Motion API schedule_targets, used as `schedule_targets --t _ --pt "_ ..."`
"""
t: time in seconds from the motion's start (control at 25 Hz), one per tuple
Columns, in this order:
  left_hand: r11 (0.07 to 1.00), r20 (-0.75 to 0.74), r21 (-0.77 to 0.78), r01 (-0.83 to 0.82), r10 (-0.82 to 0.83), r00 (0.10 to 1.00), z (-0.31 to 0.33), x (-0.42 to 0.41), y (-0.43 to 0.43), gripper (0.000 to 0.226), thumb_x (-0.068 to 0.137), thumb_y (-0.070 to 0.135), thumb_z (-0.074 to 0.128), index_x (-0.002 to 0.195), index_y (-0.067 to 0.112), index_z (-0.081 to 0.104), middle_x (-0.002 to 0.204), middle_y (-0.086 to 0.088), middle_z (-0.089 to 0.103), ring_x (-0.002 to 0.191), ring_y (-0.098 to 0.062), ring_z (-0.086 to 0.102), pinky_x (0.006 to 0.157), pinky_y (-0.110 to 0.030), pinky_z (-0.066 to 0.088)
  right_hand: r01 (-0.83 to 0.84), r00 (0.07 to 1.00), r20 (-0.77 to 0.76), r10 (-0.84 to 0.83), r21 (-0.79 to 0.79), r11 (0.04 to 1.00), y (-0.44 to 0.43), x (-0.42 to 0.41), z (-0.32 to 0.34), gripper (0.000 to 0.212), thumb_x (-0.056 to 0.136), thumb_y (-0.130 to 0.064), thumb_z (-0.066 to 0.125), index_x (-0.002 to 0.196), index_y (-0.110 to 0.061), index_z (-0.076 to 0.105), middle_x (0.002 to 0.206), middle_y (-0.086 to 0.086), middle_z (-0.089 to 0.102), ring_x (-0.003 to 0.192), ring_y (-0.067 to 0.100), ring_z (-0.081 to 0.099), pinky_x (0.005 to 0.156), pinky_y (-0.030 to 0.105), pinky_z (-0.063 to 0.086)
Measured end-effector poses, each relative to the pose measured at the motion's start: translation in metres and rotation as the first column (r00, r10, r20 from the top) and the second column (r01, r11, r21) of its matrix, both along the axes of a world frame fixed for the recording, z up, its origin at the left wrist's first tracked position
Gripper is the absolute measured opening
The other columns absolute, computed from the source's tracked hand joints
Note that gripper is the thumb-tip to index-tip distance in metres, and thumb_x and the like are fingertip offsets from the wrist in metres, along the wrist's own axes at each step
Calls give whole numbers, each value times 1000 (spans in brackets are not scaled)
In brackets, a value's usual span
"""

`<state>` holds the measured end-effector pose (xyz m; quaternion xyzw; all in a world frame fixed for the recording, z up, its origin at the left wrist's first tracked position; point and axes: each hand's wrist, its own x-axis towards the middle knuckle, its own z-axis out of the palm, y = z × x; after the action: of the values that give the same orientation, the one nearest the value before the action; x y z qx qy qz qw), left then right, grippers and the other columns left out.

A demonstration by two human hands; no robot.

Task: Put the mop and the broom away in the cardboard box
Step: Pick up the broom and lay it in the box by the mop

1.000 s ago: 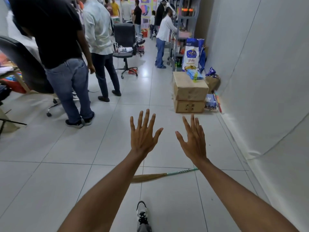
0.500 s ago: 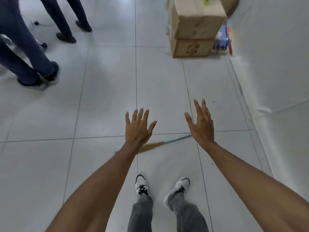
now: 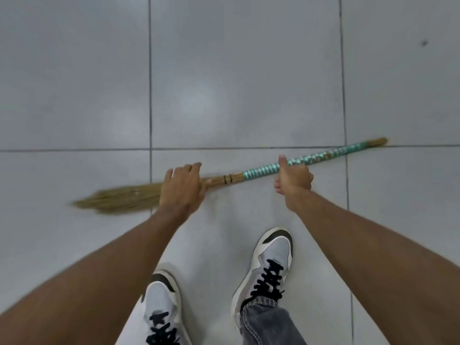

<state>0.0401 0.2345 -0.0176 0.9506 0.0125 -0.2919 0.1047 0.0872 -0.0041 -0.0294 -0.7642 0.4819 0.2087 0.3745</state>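
Note:
A straw broom (image 3: 251,174) lies across the grey tiled floor, its bristle end to the left and its teal-wrapped handle running up to the right. My left hand (image 3: 183,186) is closed over the broom where the bristles meet the stick. My right hand (image 3: 293,181) grips the teal part of the handle, thumb pointing up. The mop and the cardboard box are out of view.
My two white and grey sneakers (image 3: 270,265) stand on the tiles just behind the broom. Grey floor tiles (image 3: 236,70) fill the view beyond it.
The view has tipped straight down and the boxes and people have left the frame. Both hands went from spread open in the air down onto the broom and closed on it.

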Motion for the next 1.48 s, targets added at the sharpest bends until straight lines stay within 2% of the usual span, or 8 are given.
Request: schedule_targets --t 0.2,0.28,0.44,0.76,0.88,1.12,1.32,1.48 --pt "991 -2 66 114 -115 993 -87 -5 -26 39 92 31 60 124 15 45 122 -9 50 107 -31 51 76 -49 52 211 977 -74 -202 164 964 -22 6 -86 51 82 -46 75 106 -2 65 102 19 74 58 26 72 55 38 64" --pt "966 12 134 219 -223 975 -80 -1 -34 26 95 19 53 119 14 47 119 -8 49 102 -30 51 59 -43 45 299 954 -50 -296 256 919 -29 17 -78 39 85 -25 75 112 1 65 109 19 74 54 20 70 46 27 60" --pt "937 73 141 321 -333 940 4 33 -46 24 100 32 45 116 15 49 127 -7 45 104 -29 52 54 -40 39 362 921 30 -387 296 884 -50 42 6 34 81 -16 75 107 4 68 107 17 74 51 19 70 41 19 55" --pt "860 442 221 459 -508 739 381 180 -101 19 98 29 48 116 23 52 98 2 65 82 -25 65 55 -38 40 426 741 415 -528 318 847 -119 114 403 27 83 -19 77 97 1 67 102 20 76 55 24 71 65 35 65" --pt "812 599 225 538 -551 581 568 190 -128 19 89 25 66 107 22 61 84 3 68 71 -22 66 48 -38 49 472 608 516 -603 376 797 -142 85 594 27 83 -26 77 87 0 70 88 17 78 51 20 72 68 37 65" --pt "626 767 313 714 -611 199 879 108 -195 19 92 30 62 108 19 62 79 1 67 64 -23 65 43 -33 37 578 235 734 -637 421 698 -177 -76 900 25 84 -28 77 77 -8 64 70 6 73 46 15 70 63 30 59" --pt "460 822 346 817 -569 -28 1013 -24 -268 21 97 34 53 113 20 58 83 2 66 69 -22 66 46 -33 37 685 2 857 -516 375 625 -209 -260 1040 23 84 -30 77 80 -8 70 70 4 74 47 12 71 55 21 58" --pt "317 832 391 864 -524 -184 1051 -171 -320 22 94 34 59 110 19 59 76 3 65 59 -21 64 43 -30 31 762 -122 899 -421 357 541 -230 -438 1084 21 85 -30 76 78 -11 70 76 6 76 51 13 72 68 29 62"
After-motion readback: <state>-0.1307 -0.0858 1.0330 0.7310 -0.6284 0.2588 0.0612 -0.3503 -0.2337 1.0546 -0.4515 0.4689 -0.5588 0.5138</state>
